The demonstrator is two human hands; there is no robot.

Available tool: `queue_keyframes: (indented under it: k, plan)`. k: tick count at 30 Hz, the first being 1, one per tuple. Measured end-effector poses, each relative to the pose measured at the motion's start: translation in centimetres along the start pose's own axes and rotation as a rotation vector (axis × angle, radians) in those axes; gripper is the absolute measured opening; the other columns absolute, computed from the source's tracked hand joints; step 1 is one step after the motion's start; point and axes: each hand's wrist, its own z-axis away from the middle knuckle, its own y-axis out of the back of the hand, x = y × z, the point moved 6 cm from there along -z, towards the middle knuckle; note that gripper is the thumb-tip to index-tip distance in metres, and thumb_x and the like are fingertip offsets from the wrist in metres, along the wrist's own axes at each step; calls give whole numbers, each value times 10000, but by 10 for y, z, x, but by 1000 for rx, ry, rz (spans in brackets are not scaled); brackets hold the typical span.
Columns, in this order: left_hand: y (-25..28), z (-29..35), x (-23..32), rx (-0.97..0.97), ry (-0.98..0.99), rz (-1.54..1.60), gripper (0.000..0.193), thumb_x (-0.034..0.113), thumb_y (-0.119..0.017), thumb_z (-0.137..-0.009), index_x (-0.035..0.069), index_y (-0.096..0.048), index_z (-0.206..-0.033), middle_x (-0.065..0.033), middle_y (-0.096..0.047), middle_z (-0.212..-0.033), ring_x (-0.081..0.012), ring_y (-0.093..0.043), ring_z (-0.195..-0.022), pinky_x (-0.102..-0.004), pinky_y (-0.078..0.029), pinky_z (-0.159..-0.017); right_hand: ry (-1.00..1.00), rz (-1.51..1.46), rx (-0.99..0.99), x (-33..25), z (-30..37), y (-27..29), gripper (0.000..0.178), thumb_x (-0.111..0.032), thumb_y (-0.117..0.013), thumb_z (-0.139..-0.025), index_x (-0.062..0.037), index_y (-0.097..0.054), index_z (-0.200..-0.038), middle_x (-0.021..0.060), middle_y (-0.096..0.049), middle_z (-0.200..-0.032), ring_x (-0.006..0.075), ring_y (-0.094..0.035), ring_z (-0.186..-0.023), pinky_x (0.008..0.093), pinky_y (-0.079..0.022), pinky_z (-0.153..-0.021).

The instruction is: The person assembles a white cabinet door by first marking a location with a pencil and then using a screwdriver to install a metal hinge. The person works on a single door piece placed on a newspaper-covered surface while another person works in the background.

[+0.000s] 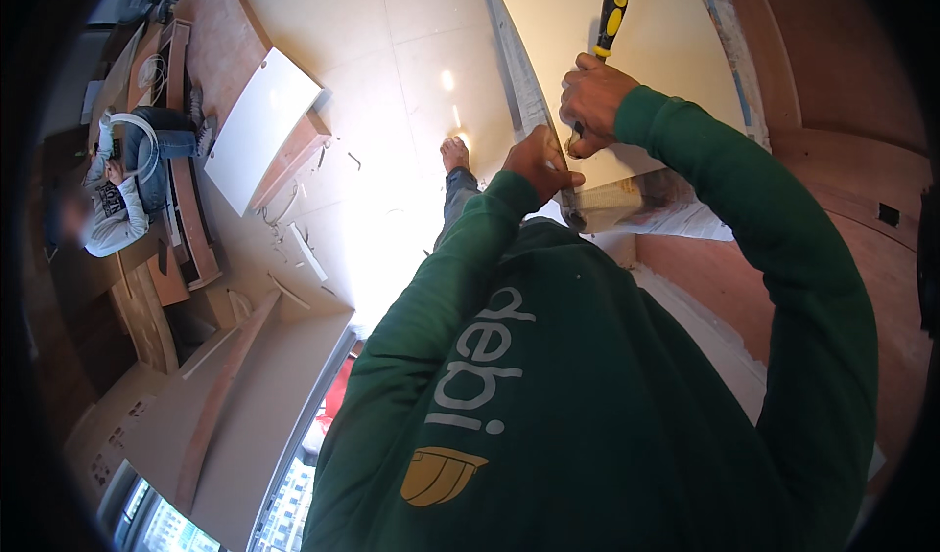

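Note:
My right hand (pixel 595 102) is closed around the lower part of a hand tool with a black and yellow handle (pixel 612 22). The handle sticks up beyond my fist; the fingers hide most of the shaft, so I cannot tell if it is a screwdriver or a chisel. Under this hand lies a cream board (pixel 676 53), and the fist is at its left edge near the front corner. My left hand (pixel 539 167) is closed at that same edge, just nearer to me, with a finger pointing toward the corner. What its fingertips pinch there is partly hidden.
Beneath the board's near end is clear plastic wrapping (pixel 636 205). Reddish wood panels (pixel 822 53) stand at right. Across the tiled floor (pixel 343 23) are a white-faced panel (pixel 262 126), scattered offcuts (pixel 306 251) and a seated person (pixel 122 205) holding a white hose loop.

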Motion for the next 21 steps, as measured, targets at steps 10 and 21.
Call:
queue_keyframes:
  k: [10,21]
  plan:
    - [0,-5,-2,-36,38,3,573,222,-944,-664,31,-543,-1026,-91,-672,-847,-263,-662,-823,-386,-541,-778,-38,-27,8,1,1,-3,408,-504,-768,-673,-98,-736,-702,39,-703,-796,221,-604,-929,375,-401,-941]
    - [0,-5,-3,-59,68,12,551,230,-937,-668,37,-543,-1002,-80,-679,-838,-237,-663,-826,-369,-535,-794,-39,-17,3,1,1,-4,383,-490,-772,-658,-112,-749,-716,36,-705,-795,218,-608,-940,371,-398,-953]
